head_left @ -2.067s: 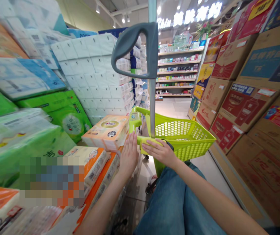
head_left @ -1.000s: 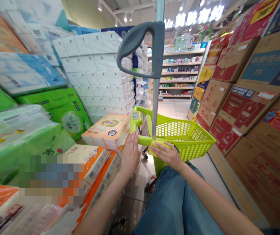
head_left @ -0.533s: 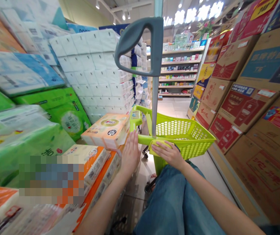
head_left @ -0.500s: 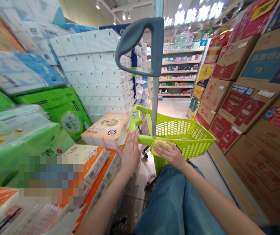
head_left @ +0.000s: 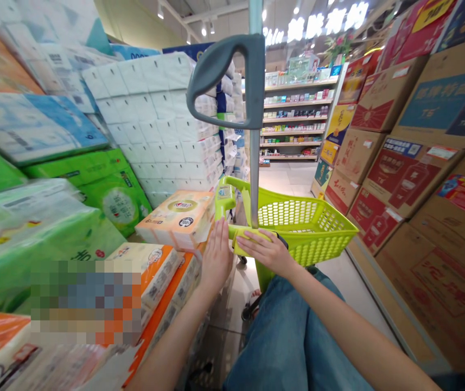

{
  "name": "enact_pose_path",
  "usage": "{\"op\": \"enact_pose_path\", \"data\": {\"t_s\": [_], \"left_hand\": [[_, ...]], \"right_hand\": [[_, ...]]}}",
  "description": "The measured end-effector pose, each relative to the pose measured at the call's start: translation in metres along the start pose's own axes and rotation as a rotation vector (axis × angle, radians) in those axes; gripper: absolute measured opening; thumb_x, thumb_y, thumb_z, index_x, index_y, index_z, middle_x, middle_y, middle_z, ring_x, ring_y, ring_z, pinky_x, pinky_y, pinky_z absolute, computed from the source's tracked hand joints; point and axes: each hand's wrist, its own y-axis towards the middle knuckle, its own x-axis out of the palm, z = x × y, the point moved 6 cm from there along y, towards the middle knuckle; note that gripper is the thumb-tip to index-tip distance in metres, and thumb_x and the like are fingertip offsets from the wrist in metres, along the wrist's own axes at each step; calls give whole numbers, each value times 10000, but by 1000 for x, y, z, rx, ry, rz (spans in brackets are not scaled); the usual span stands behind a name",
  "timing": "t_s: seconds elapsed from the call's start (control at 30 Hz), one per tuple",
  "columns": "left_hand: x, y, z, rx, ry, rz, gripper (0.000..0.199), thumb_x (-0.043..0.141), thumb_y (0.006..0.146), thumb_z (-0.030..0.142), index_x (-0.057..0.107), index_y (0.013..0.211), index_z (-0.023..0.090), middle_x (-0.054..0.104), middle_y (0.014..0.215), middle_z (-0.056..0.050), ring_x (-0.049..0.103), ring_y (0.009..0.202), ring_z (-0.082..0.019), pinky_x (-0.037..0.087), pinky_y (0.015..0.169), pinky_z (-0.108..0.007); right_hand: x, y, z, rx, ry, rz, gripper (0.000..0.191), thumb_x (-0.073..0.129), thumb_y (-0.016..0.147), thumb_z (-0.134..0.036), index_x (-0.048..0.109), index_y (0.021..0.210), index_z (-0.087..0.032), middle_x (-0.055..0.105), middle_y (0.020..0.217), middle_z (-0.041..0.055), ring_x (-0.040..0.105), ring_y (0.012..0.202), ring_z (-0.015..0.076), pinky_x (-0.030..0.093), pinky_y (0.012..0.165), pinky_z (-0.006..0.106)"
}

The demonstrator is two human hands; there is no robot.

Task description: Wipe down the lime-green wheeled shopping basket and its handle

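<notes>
Shop aisle (head_left: 288, 177); centre-frame, right hand (head_left: 268, 253) grips yellow sponge-like cloth (head_left: 239, 250), seemingly wiping lime-green plastic basket (head_left: 317, 234); flat left hand (head_left: 216, 254) should brace next.

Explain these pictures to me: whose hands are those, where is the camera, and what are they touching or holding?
No robot here: these are one person's bare hands, seen from a camera worn on that person's head. The right hand lies over a yellow pad, perhaps a sponge, at the near end of a green basket; the grip underneath is hidden. The left hand is flat beside it. A grey handle stands above. Wrapped packs are piled on the left, cardboard boxes on the right.
</notes>
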Motion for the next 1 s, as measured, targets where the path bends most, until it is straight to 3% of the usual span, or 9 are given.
{"op": "enact_pose_path", "data": {"t_s": [0.23, 0.33, 0.57, 0.67, 0.87, 1.0], "left_hand": [[-2, 1, 3, -21, -19, -22, 849, 417, 841, 25, 26, 1588, 127, 266, 1622, -198, 206, 1520, -287, 344, 1187, -502], [-1, 2, 3, -24, -29, -25, 844, 414, 847, 30, 20, 1587, 125, 254, 1624, -205, 201, 1521, -290, 343, 1186, -509], [2, 1, 0, 1, -35, -25, 846, 413, 845, 33, 14, 1586, 118, 281, 1612, -212, 191, 1525, -291, 332, 1188, -517], [2, 1, -1, 4, -23, -33, 845, 413, 848, 28, 12, 1586, 119, 278, 1615, -208, 195, 1524, -288, 330, 1191, -512], [1, 1, 1, -19, -22, -25, 855, 423, 845, 18, 10, 1587, 120, 282, 1614, -206, 209, 1520, -290, 336, 1191, -505], [3, 1, 1, -25, -29, -19, 858, 424, 847, 24, 5, 1588, 128, 282, 1613, -208, 204, 1521, -296, 342, 1186, -513]], "right_hand": [[0, -51, 14, 43, 92, 8, 463, 411, 1028, -130, 424, 1488, -184, 516, 1481, 18, 330, 1468, 149, 357, 1221, 347], [0, -41, 11, 14, 104, 8, 456, 411, 1026, -121, 441, 1477, -179, 504, 1491, 16, 319, 1472, 151, 348, 1227, 342], [-1, 12, -4, -42, 108, 81, 431, 451, 1017, -142, 477, 1447, -130, 444, 1534, 16, 301, 1484, 149, 286, 1254, 325], [-2, 5, -3, -38, 105, 96, 421, 446, 1017, -135, 490, 1435, -117, 458, 1524, 22, 319, 1476, 154, 290, 1251, 326], [-5, -38, 12, 15, 122, 61, 450, 406, 1013, -88, 473, 1454, -152, 528, 1469, 47, 385, 1440, 148, 363, 1211, 328], [-6, -27, 9, -6, 107, 64, 452, 413, 1010, -84, 469, 1454, -141, 529, 1467, 50, 397, 1434, 150, 366, 1211, 327]]}}
